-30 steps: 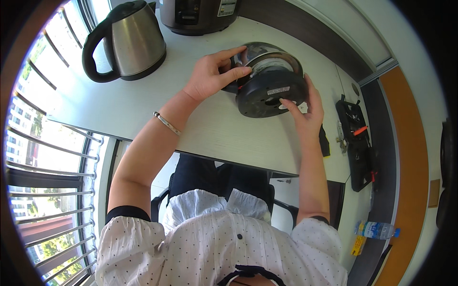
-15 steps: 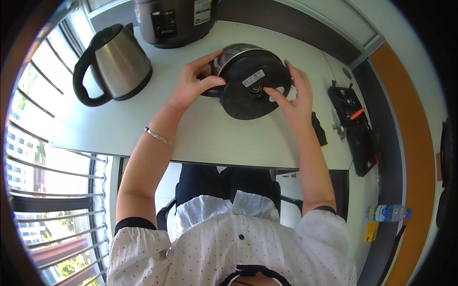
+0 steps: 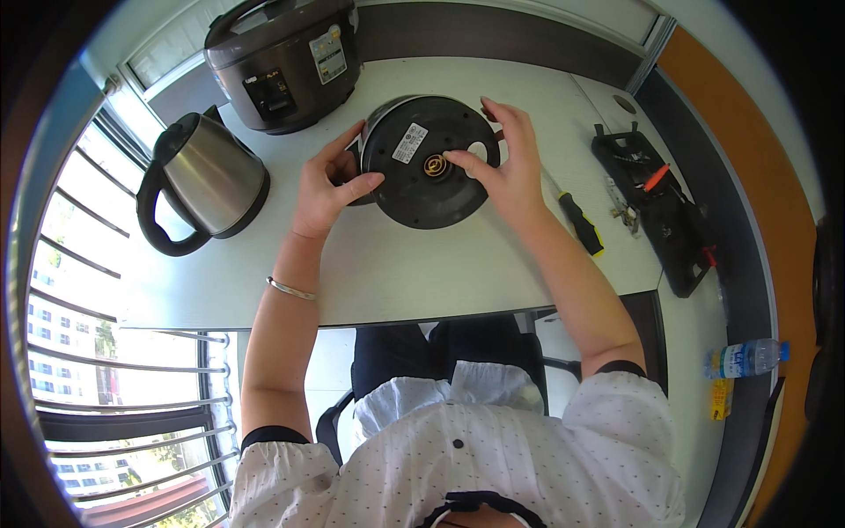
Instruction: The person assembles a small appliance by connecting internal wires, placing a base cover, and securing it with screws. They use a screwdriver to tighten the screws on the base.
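An electric kettle (image 3: 431, 204) lies tipped over the white table, its round black base turned toward me. At the middle of that base is a brass-coloured ring connector, with a pale label beside it. My left hand (image 3: 324, 187) grips the kettle's left side, thumb on the base rim and fingers behind, near the dark handle. At the right side my right hand (image 3: 510, 165) holds it too, with the thumb reaching to the connector and the other fingers around the edge. A yellow-and-black screwdriver (image 3: 579, 224) rests just right of my right forearm.
A second steel kettle (image 3: 216, 172) stands upright at the left, before a brown rice cooker (image 3: 286, 75). On the right lie an opened black tool case (image 3: 673, 233) with a red-handled tool and small metal parts (image 3: 623, 209). A water bottle (image 3: 748, 359) is at the far right.
The view has shifted, so the surroundings sit differently. The kettle's base has turned to face me more squarely, and both hands keep their hold on it.
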Demonstrator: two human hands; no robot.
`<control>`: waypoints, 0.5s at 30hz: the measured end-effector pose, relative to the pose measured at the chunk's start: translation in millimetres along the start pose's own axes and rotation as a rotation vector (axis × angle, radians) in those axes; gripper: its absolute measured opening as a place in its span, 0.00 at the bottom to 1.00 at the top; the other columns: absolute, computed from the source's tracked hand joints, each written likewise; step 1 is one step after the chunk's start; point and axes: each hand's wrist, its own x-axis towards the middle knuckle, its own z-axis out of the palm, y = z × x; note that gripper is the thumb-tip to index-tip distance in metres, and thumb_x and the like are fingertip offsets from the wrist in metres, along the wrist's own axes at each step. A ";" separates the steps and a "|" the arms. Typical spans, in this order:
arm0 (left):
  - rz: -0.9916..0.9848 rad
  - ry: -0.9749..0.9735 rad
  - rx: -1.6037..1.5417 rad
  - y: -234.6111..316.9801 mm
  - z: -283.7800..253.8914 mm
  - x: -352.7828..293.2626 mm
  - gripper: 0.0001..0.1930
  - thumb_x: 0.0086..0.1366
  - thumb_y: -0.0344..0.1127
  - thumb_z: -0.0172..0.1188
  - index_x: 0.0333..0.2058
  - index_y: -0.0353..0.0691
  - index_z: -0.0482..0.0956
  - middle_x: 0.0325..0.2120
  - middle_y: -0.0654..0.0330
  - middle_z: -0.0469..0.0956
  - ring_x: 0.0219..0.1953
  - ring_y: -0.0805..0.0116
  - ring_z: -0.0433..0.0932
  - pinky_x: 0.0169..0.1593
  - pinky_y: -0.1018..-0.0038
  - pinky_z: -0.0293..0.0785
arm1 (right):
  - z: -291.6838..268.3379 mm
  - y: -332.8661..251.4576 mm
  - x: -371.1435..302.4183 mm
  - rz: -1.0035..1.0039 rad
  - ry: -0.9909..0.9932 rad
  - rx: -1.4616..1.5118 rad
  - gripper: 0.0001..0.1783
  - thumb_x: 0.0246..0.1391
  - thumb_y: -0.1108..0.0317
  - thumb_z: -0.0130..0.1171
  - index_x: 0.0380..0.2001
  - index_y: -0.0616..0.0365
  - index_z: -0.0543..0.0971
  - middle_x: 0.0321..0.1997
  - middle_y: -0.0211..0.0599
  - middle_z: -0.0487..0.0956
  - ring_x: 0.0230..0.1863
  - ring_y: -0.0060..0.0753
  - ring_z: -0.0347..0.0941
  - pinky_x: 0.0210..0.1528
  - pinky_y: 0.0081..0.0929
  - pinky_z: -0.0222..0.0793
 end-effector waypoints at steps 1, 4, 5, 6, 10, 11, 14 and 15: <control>-0.005 0.021 -0.029 -0.9 0.9 -0.8 0.38 0.45 0.36 0.69 0.56 0.32 0.67 0.15 0.72 0.58 0.20 0.82 0.57 0.26 0.82 0.50 | 2.6 1.3 0.4 0.038 -0.013 0.003 0.36 0.39 0.61 0.71 0.52 0.60 0.68 0.48 0.44 0.68 0.50 0.44 0.64 0.50 0.34 0.64; -0.020 0.040 -0.047 0.2 3.0 0.2 0.37 0.46 0.36 0.68 0.56 0.32 0.67 0.15 0.72 0.58 0.20 0.82 0.57 0.26 0.82 0.50 | 5.8 9.7 -2.7 0.163 -0.050 0.043 0.36 0.43 0.57 0.68 0.53 0.61 0.67 0.50 0.46 0.69 0.51 0.43 0.65 0.51 0.33 0.64; -0.025 0.038 -0.041 0.4 3.3 1.3 0.37 0.46 0.37 0.68 0.56 0.32 0.67 0.15 0.72 0.58 0.20 0.82 0.57 0.26 0.82 0.51 | 8.3 14.7 -6.8 0.213 -0.058 0.080 0.36 0.44 0.55 0.67 0.53 0.62 0.66 0.50 0.46 0.69 0.51 0.42 0.66 0.51 0.32 0.64; -0.024 0.039 -0.039 0.4 3.4 0.9 0.37 0.46 0.37 0.68 0.56 0.32 0.67 0.15 0.72 0.58 0.20 0.82 0.57 0.26 0.82 0.51 | 10.9 14.8 -8.2 0.262 -0.072 0.120 0.36 0.46 0.54 0.66 0.54 0.62 0.66 0.51 0.47 0.69 0.51 0.41 0.66 0.52 0.31 0.64; -0.026 0.039 -0.037 0.4 2.1 -0.3 0.37 0.47 0.37 0.68 0.56 0.31 0.67 0.16 0.73 0.58 0.21 0.82 0.57 0.27 0.82 0.52 | 11.4 1.4 -8.9 0.448 -0.095 0.402 0.35 0.50 0.53 0.63 0.54 0.64 0.65 0.50 0.44 0.72 0.50 0.33 0.68 0.52 0.26 0.64; -0.027 0.037 -0.037 0.1 1.7 -0.4 0.37 0.47 0.37 0.68 0.56 0.31 0.67 0.16 0.73 0.59 0.21 0.82 0.58 0.27 0.82 0.52 | 11.8 -2.3 -8.9 0.468 -0.086 0.440 0.35 0.50 0.53 0.63 0.54 0.65 0.65 0.50 0.43 0.72 0.50 0.31 0.69 0.52 0.25 0.65; -0.028 0.039 -0.062 -0.8 1.5 0.1 0.37 0.47 0.38 0.68 0.56 0.31 0.67 0.16 0.72 0.59 0.21 0.82 0.58 0.27 0.82 0.52 | 18.0 -3.6 -8.0 0.477 -0.026 0.517 0.33 0.51 0.54 0.62 0.53 0.65 0.66 0.47 0.40 0.74 0.48 0.28 0.69 0.51 0.23 0.65; -0.031 0.047 -0.066 -0.6 1.6 0.0 0.37 0.47 0.39 0.68 0.56 0.31 0.67 0.17 0.72 0.60 0.22 0.82 0.58 0.27 0.82 0.53 | 20.4 -3.5 -6.9 0.469 -0.004 0.537 0.33 0.51 0.54 0.62 0.53 0.65 0.66 0.46 0.39 0.74 0.48 0.27 0.69 0.51 0.22 0.64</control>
